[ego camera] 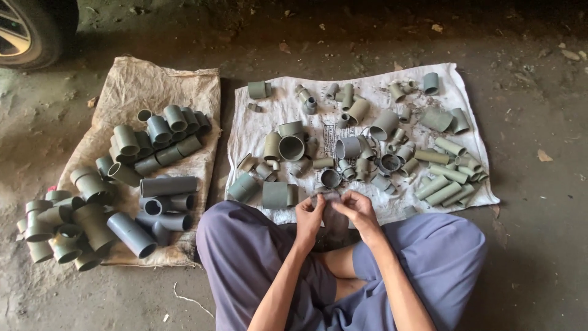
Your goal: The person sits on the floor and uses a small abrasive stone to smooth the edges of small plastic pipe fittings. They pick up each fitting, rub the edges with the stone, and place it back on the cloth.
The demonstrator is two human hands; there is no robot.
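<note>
While seated cross-legged on the floor, held a small grey pipe fitting between both hands, just above the lap and at the near edge of the white cloth. Left hand closed on its left side, right hand pinching its right side with fingers curled over the top — both hands together, clamped on that one piece. Fitting partly hidden by the fingers and blurred, so its long axis could not be told for sure; seemed to run upright, away from the body. Neither hand clearly nearer; piece sat midway between them.

Just beyond the hands, a short wide grey coupling lay on the cloth, nearer the left hand, its axis across the view. Past it, scattered small elbows, sleeves and reducers over the cloth, with a bundle of slim pale tubes at the right. Well to the left, a brown sack bearing larger grey pipe pieces in heaps. Underneath all — bare, dusty ground with dry leaves; a car wheel at the top left corner.
</note>
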